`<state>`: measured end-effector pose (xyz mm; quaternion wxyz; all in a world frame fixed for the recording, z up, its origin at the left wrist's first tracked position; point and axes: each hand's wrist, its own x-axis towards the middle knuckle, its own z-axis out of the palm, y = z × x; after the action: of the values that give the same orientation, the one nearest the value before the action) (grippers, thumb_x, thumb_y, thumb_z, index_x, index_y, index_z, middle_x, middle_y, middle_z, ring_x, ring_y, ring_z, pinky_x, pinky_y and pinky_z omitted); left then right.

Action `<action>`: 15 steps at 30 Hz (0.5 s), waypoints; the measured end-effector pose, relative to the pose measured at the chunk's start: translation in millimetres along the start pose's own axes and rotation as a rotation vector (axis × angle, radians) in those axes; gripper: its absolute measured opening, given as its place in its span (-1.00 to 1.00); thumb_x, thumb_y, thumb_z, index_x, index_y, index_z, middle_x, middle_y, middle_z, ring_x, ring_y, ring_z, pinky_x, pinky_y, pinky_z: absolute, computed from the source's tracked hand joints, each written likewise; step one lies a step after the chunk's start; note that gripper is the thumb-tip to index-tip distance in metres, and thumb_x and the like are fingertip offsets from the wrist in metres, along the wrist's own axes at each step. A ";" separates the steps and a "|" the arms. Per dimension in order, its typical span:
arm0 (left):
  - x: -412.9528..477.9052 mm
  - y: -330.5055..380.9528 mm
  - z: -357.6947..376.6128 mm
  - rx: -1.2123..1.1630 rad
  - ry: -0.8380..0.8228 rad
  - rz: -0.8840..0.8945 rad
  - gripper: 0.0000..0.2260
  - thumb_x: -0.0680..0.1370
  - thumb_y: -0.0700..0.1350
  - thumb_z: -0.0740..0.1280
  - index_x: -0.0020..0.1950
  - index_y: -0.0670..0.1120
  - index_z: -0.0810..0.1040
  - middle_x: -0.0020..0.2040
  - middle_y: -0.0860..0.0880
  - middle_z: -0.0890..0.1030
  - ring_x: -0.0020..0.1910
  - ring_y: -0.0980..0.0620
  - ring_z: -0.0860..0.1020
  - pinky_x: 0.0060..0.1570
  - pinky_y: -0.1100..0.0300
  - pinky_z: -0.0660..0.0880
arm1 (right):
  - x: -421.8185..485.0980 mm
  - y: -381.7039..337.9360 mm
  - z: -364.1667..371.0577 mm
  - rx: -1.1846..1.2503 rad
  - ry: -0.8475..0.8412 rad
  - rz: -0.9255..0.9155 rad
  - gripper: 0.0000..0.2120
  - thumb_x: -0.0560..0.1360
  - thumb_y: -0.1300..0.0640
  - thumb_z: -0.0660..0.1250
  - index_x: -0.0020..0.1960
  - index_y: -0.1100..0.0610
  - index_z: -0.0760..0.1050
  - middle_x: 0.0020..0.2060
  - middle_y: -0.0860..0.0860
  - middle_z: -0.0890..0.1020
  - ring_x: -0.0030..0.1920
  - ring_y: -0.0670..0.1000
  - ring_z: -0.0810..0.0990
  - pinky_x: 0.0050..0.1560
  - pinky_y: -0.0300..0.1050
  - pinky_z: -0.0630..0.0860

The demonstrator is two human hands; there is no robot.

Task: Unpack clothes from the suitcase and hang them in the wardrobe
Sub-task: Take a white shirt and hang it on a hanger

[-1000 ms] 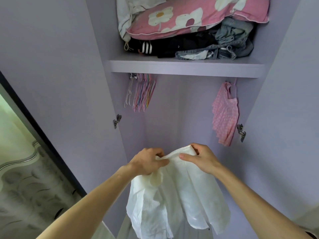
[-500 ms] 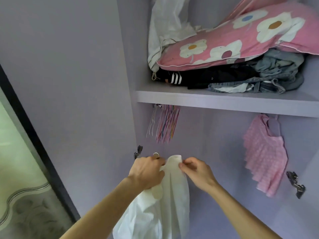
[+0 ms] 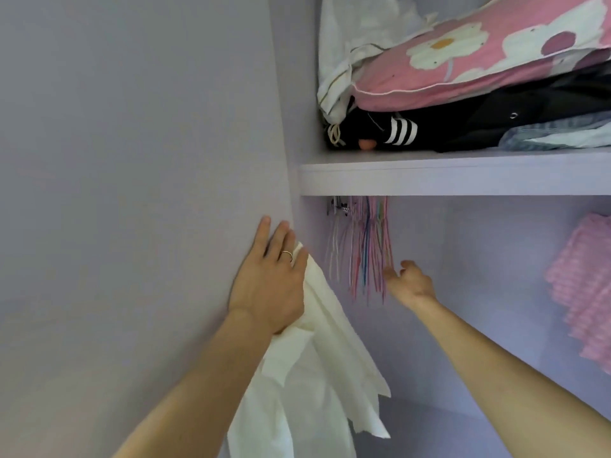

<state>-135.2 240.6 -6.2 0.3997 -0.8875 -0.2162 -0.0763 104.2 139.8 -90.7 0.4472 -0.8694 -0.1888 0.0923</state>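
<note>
The left hand (image 3: 267,285) grasps the thin white fabric garment (image 3: 317,358), which hangs below the left end of the lilac wardrobe shelf (image 3: 429,178). The right hand (image 3: 408,282) is released, fingers loose, just beside the multicoloured wire hangers (image 3: 367,252) suspended under that shelf.

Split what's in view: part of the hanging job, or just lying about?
Job: white shirt, held in the left hand; bunch of hangers under the shelf, with the right hand open beside them; pink top, already hanging.
Lying about: flowered pillow, black striped clothes, jeans and white cloth, all stacked on the shelf.
</note>
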 end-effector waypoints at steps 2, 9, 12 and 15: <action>3.4 -3.8 15.7 0.019 0.018 0.003 -0.44 0.62 -0.02 -0.14 0.63 -0.09 -0.03 0.62 -0.20 -0.02 0.60 -0.21 -0.19 0.44 -0.30 -0.39 | 16.5 -0.1 21.9 -0.064 0.056 0.007 -0.57 0.65 -0.05 0.13 0.41 0.17 0.39 0.28 0.16 0.56 0.24 0.19 0.54 0.15 -0.10 0.45; 6.2 -3.3 29.8 0.027 0.092 -0.029 -0.46 0.62 0.03 -0.11 0.61 -0.03 0.16 0.61 -0.17 0.12 0.61 -0.17 -0.08 0.48 -0.27 -0.34 | 40.8 11.3 55.2 -0.133 0.173 0.044 -0.76 0.52 0.12 0.21 -0.23 0.17 0.57 -0.17 0.13 0.69 -0.14 0.15 0.64 -0.14 -0.15 0.51; 4.6 -1.3 32.4 0.032 0.105 -0.040 -0.46 0.62 0.04 -0.10 0.59 -0.04 0.20 0.60 -0.17 0.17 0.60 -0.17 -0.05 0.47 -0.26 -0.34 | 35.6 10.3 60.3 -0.001 0.195 0.027 -0.66 0.55 -0.03 0.14 -0.04 0.18 0.58 -0.16 0.17 0.69 -0.13 0.17 0.63 -0.04 -0.07 0.55; 3.3 -0.7 38.9 -0.004 0.138 -0.038 -0.47 0.62 0.02 -0.08 0.58 -0.06 0.24 0.58 -0.16 0.22 0.60 -0.17 -0.03 0.50 -0.23 -0.31 | 36.9 -0.3 50.1 0.024 0.260 0.000 -0.50 0.62 -0.11 0.03 0.20 0.20 0.57 0.19 0.27 0.59 0.18 0.28 0.55 0.23 0.05 0.47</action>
<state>-134.0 271.0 -30.7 0.4105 -0.8766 -0.2046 -0.1455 121.2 192.4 -119.3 0.4781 -0.8687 -0.1282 -0.0188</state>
